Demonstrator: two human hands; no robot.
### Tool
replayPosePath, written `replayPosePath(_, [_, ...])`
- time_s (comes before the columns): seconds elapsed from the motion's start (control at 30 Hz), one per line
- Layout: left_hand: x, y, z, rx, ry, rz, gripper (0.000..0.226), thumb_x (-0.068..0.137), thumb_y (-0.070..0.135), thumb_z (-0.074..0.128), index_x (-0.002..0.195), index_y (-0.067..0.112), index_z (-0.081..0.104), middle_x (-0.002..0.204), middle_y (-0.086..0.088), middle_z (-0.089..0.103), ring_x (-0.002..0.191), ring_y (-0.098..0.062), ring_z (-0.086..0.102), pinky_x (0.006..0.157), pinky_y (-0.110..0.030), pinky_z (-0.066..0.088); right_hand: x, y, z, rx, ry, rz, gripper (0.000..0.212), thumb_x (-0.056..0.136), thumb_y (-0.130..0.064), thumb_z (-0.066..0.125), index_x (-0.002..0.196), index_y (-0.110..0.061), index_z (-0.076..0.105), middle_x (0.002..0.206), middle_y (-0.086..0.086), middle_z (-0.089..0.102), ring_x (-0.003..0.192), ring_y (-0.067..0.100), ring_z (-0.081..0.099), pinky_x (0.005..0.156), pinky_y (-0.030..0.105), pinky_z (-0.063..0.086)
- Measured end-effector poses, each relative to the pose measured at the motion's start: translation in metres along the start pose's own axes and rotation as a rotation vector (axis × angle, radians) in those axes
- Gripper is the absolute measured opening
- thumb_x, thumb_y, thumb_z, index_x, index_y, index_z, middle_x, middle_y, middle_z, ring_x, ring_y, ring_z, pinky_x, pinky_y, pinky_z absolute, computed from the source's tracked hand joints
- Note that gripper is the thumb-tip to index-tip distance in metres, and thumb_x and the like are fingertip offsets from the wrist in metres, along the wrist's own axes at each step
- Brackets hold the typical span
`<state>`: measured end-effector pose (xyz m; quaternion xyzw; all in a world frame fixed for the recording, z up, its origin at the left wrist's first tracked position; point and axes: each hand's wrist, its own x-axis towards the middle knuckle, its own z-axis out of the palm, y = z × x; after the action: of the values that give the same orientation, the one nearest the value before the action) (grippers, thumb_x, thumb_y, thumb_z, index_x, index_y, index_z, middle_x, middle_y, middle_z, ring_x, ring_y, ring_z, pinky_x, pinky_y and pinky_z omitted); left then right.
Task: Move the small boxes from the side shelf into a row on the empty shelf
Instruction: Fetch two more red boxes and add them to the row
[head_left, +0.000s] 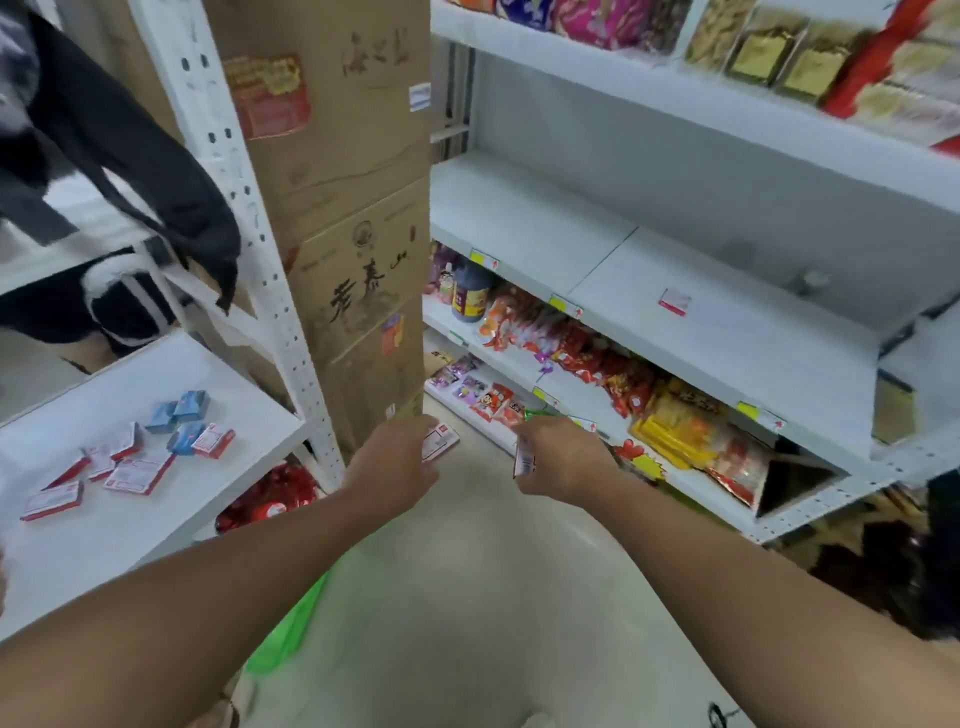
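Both arms reached toward twelve o'clock. The left hand (397, 457) pinched a small red-and-white box (440, 441); the right hand (558, 457) was closed on another box (524, 460), held edge-on. More small boxes (130, 452) lay scattered on the side shelf (223, 499) at nine o'clock; one box (675, 301) sat on the empty shelf (545, 228) at two o'clock. They looked light and stiff, best gripped across the flat faces.

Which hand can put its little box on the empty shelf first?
Probably the right hand: it holds a small box and is nearer the empty shelf. The left hand is farther away.
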<state>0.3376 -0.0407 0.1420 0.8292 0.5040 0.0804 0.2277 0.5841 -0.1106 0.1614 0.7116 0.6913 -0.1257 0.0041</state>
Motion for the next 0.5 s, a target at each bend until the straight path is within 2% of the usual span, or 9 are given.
replayPosePath(0.1, [0.028,0.043,0.013,0.037,-0.011,0.063,0.06,0.075,0.034,0.066,0.135,0.026,0.066,0.119,-0.002,0.075,0.111,-0.028,0.069,0.089,-0.042,0.059,-0.016,0.046,-0.006,0.039,0.034,0.077,0.021,0.077,-0.032,0.073,0.092,-0.024,0.06,0.1,-0.003,0.061,0.098,0.022,0.062,0.066,0.032,0.045])
replayPosePath(0.2, [0.049,0.094,0.022,0.09,-0.045,0.105,0.065,0.075,0.037,0.062,0.139,0.027,0.063,0.125,-0.003,0.074,0.114,-0.03,0.068,0.091,-0.042,0.057,-0.033,0.096,-0.012,0.073,0.045,0.157,0.025,0.074,-0.037,0.073,0.091,-0.027,0.057,0.099,-0.004,0.061,0.098,0.022,0.062,0.066,0.033,0.047])
replayPosePath(0.27, [0.066,0.127,0.03,0.1,-0.063,0.142,0.061,0.081,0.031,0.067,0.142,0.026,0.062,0.128,-0.004,0.072,0.117,-0.03,0.067,0.09,-0.04,0.057,-0.042,0.132,-0.016,0.065,0.056,0.2,0.032,0.074,-0.042,0.073,0.099,-0.026,0.059,0.103,-0.002,0.062,0.101,0.024,0.062,0.071,0.035,0.052])
replayPosePath(0.37, [0.088,0.175,0.045,0.073,-0.071,0.193,0.05,0.085,0.022,0.069,0.135,0.023,0.064,0.124,-0.005,0.074,0.114,-0.03,0.068,0.088,-0.04,0.057,-0.05,0.182,-0.018,0.055,0.064,0.228,0.043,0.077,-0.042,0.074,0.114,-0.022,0.064,0.111,0.002,0.063,0.109,0.027,0.06,0.076,0.038,0.054])
replayPosePath(0.5, [0.116,0.219,0.07,0.036,-0.09,0.191,0.057,0.09,0.02,0.073,0.146,0.021,0.062,0.134,-0.004,0.072,0.122,-0.028,0.066,0.097,-0.04,0.057,-0.059,0.232,-0.015,0.094,0.066,0.291,0.058,0.077,-0.04,0.071,0.131,-0.02,0.065,0.123,0.003,0.065,0.118,0.028,0.061,0.089,0.046,0.059])
